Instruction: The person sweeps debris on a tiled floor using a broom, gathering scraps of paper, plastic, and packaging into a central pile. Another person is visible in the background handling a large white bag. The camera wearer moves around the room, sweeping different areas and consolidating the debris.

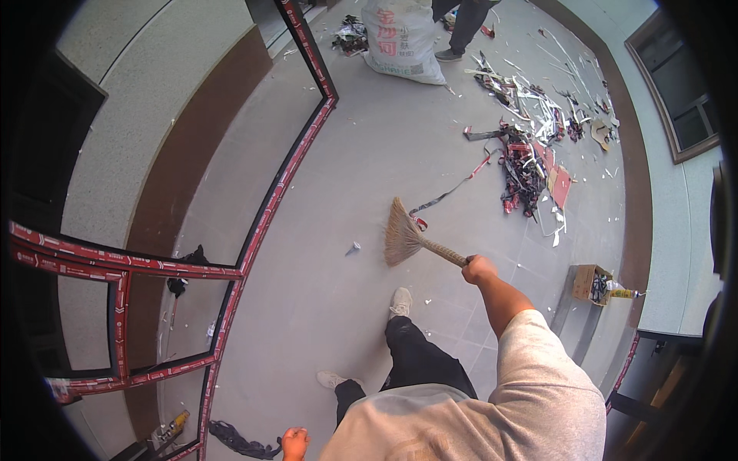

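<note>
My right hand (480,270) is closed round the handle of a straw broom (415,237), held out in front of me. The fan of bristles points left, over the grey floor. A long dark strip with red parts (453,190) runs from beside the bristles up to a heap of red, black and white scrap strips (526,169). Low in the view, my left hand (295,443) hangs with its fingers curled, and nothing shows in it. Near it lies a crumpled black piece (242,442). A small pale scrap (353,248) rests left of the bristles.
A frame wrapped in red tape (265,207) stands along the left. At the far side are a full white woven sack (400,38) and another person's leg (467,31). White strips (550,115) litter the far right. A cardboard box (590,283) sits by the right wall.
</note>
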{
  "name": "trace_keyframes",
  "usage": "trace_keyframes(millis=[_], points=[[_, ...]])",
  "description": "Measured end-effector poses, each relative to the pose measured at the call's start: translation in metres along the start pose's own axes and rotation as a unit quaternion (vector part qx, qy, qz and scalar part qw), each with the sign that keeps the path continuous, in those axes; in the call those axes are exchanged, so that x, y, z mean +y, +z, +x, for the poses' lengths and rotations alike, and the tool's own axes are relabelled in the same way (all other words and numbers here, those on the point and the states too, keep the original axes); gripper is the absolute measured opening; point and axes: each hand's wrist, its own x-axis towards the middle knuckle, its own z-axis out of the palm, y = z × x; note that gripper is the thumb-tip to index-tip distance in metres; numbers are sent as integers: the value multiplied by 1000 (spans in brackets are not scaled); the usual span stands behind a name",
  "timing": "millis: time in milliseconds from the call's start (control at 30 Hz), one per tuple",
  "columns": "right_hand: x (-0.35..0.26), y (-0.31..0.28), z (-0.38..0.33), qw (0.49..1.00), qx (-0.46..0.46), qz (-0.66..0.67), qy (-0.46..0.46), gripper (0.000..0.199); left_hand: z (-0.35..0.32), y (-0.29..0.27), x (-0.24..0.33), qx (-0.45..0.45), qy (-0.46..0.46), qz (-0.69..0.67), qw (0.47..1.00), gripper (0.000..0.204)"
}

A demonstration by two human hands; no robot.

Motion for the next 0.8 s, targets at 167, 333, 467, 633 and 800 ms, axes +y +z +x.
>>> trace_keyframes(millis=[167,333,467,633,800], points=[[74,-92,73,993,112,34,-14,34,-28,104,167,-44,67,105,991,30],[67,-100,54,980,113,133,-94,47,-53,172,326,-55,133,116,983,30],[-10,-33,35,966,-6,189,-178,48,-28,198,384,-83,139,151,975,29],[-94,7,13,959,-143,54,-237,38,-14,203,425,-93,146,286,943,26],[-35,-2,53,987,-61,24,-147,34,16,212,487,-75,125,281,948,24]])
